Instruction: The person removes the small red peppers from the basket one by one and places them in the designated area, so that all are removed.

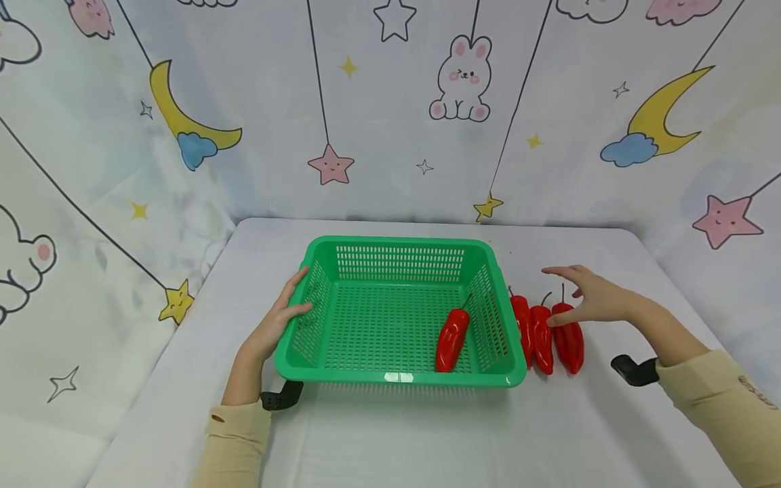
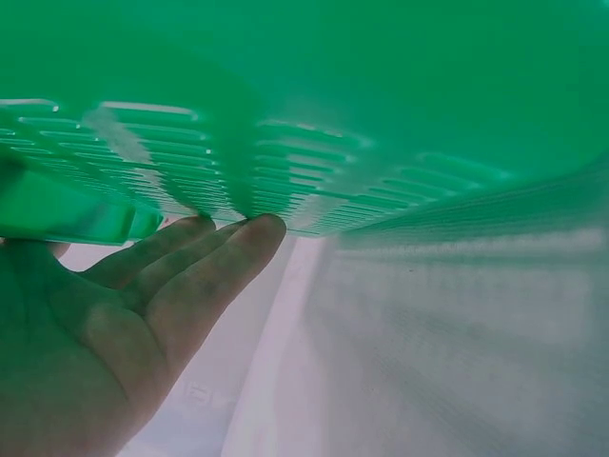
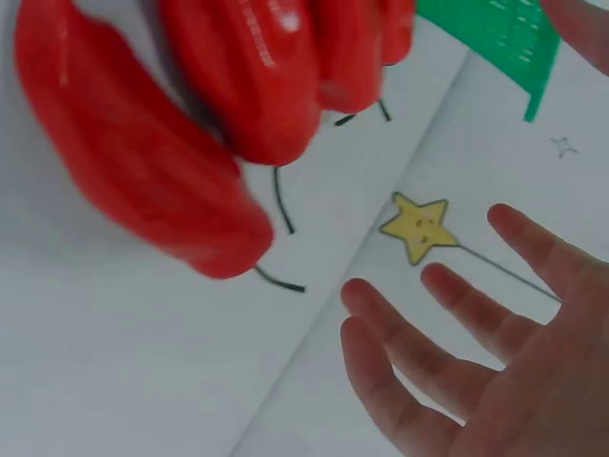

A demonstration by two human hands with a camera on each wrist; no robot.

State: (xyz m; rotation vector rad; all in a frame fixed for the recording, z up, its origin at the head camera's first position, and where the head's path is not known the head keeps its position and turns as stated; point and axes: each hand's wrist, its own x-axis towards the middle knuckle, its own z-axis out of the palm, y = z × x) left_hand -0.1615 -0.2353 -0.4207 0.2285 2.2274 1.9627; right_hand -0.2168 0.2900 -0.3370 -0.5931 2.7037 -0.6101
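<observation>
A green plastic basket [image 1: 390, 376] stands on the white table, with one red chili pepper [image 1: 453, 339] inside toward its right. My left hand [image 1: 276, 325] holds the basket's left rim, thumb over the edge; in the left wrist view, other fingers [image 2: 224, 257] extend against the outside of the slotted wall. Just right of the basket, several red peppers [image 1: 542, 339] lie side by side, the nearest one to the basket partly hidden by its rim. Over the rightmost pepper [image 1: 569, 349] hovers my right hand [image 1: 601, 298], fingers spread and holding nothing. In the right wrist view these peppers [image 3: 143, 152] show dark stems.
The white table [image 1: 378, 434] extends around the basket. Behind it hangs a pale cloth backdrop [image 1: 390, 108] printed with moons, stars and a rabbit. A black band [image 1: 634, 371] is worn at the right wrist and another [image 1: 283, 396] at the left.
</observation>
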